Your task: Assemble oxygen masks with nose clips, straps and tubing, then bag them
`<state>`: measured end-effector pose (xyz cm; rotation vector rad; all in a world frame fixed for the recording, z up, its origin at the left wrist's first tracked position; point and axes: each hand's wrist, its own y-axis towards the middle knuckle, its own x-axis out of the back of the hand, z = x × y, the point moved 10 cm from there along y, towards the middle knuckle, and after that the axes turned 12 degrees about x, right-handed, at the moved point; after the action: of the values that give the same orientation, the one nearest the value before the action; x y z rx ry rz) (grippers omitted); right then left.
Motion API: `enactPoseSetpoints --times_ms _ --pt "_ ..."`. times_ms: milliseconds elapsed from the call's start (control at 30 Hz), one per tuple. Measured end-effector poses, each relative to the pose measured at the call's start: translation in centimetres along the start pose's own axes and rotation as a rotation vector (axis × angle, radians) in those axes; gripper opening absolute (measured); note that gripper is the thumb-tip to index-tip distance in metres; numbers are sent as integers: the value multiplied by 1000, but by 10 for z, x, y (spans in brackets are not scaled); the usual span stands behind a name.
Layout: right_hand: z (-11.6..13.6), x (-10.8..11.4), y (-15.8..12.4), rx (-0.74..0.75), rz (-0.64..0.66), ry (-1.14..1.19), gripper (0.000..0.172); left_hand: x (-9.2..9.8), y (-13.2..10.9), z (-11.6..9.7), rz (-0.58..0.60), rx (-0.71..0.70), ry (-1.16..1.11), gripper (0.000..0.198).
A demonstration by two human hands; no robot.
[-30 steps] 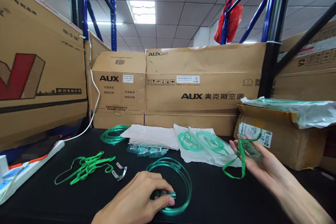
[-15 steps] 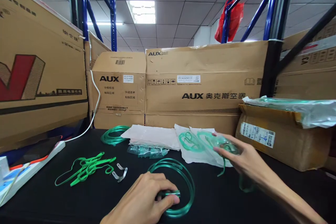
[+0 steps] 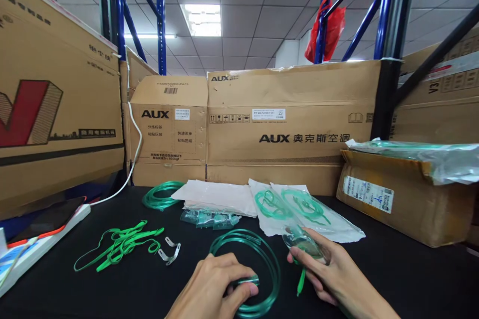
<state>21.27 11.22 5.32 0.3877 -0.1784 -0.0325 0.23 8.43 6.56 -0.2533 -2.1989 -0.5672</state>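
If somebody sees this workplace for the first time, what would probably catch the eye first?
Probably the red bag, hanging at the blue rack at upper right, and the bright green straps, tangled on the left of the black tabletop. In the foreground, the left hand pinches a small green piece by the coiled tubing; the right hand holds a clear plastic piece.

Bare hands on both sides here, and look at the left grip: slender fingers, rounded knuckles, a short nail showing on the thumb. Over to the right grip, and it's the same slim build, long fingers, a smooth back, running into a narrow forearm, uncovered right down to the bottom edge of view.
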Motion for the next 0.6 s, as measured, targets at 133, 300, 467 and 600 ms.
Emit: enactPoseSetpoints --times_ms 133,300,467,600 --pt "3 10 1 -28 -118 224 53 0 1 -3 20 -12 13 18" --pt "-7 7 -1 -183 -138 475 58 -3 3 -1 13 -38 11 19" --pt "-15 8 4 -226 0 324 68 -5 4 5 -13 -31 6 18" --pt "-12 15 11 -72 148 -174 78 -4 2 2 -1 -35 0 18"
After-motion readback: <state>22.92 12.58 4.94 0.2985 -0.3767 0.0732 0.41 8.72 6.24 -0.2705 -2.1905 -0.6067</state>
